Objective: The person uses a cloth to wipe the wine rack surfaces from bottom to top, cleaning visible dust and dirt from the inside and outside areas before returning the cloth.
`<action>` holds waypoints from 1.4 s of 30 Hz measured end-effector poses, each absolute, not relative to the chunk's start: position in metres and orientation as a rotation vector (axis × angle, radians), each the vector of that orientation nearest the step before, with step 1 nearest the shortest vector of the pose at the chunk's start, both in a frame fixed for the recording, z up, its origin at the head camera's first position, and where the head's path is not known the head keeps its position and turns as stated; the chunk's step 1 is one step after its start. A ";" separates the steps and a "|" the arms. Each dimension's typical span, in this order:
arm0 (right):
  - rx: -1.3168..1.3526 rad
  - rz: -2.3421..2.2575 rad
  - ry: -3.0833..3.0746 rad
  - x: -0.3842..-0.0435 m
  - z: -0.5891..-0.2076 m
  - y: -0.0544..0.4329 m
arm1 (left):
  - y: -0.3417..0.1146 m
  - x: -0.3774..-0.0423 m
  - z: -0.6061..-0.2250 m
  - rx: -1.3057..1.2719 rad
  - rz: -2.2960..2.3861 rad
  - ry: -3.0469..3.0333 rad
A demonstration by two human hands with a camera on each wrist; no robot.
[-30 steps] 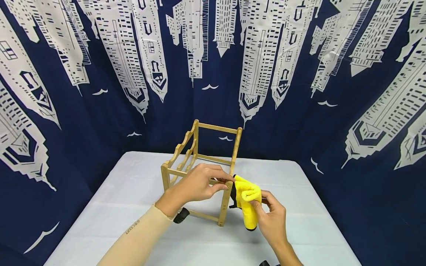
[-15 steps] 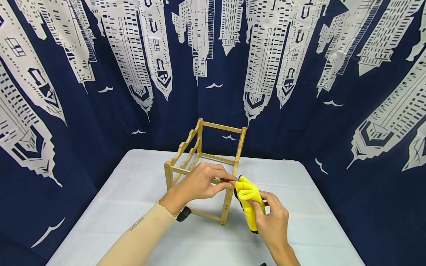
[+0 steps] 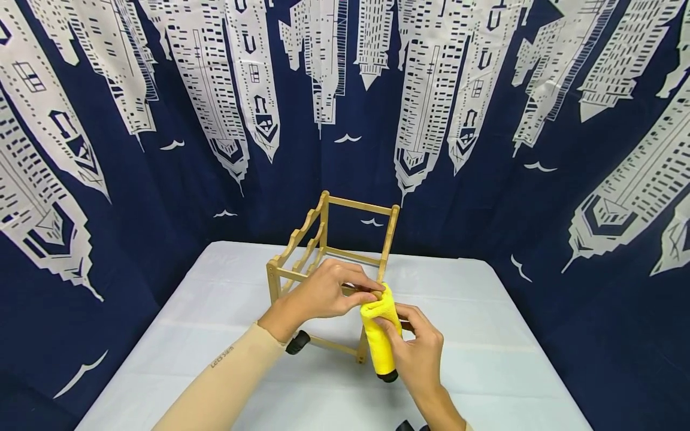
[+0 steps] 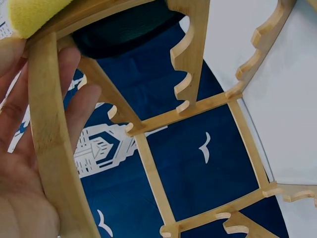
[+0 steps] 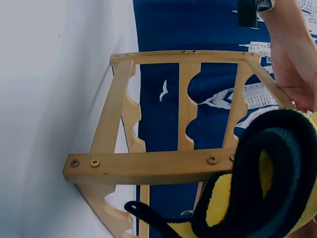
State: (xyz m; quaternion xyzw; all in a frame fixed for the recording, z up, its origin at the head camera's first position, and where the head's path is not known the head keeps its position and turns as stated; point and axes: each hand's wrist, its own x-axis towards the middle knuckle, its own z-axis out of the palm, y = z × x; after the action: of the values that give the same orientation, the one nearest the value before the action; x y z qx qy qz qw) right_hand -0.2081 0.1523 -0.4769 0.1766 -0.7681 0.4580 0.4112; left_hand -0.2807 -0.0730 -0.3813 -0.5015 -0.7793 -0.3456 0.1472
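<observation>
Here, wooden rack (image 3: pixel 359 206), yellow cloth (image 3: pixel 380 344) held against its corner

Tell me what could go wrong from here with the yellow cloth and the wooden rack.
The yellow cloth might slip or unfold: the right hand pinches it from the side, and its lower end is not held. Its dark trim sticks out near the wooden rack and could snag. The rack might shift if the cloth is tugged, since the left hand holds only one top corner.
</observation>
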 end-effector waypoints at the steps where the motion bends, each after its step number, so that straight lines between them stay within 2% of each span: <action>1: 0.431 1.152 -1.925 -0.209 -0.477 0.151 | -0.074 -0.281 -0.381 -1.447 -0.997 -2.250; 10: 0.350 1.081 -1.926 -0.215 -0.475 0.144 | -0.076 -0.284 -0.380 -1.457 -1.007 -2.272; 21: 0.415 0.871 -2.273 -0.211 -0.483 0.140 | -0.078 -0.281 -0.380 -1.411 -1.001 -2.297; 33: 0.322 0.946 -2.707 -0.217 -0.511 0.142 | -0.078 -0.281 -0.381 -1.381 -0.990 -2.307; 42: 0.334 1.013 -2.764 -0.224 -0.522 0.149 | -0.076 -0.282 -0.382 -1.387 -1.008 -2.335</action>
State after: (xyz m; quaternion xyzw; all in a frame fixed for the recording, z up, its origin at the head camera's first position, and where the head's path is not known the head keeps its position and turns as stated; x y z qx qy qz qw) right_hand -0.2236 0.1486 -0.5219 0.1122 -0.9292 0.3406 0.0895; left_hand -0.2818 -0.0762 -0.3823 -0.4753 -0.7999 -0.3455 0.1219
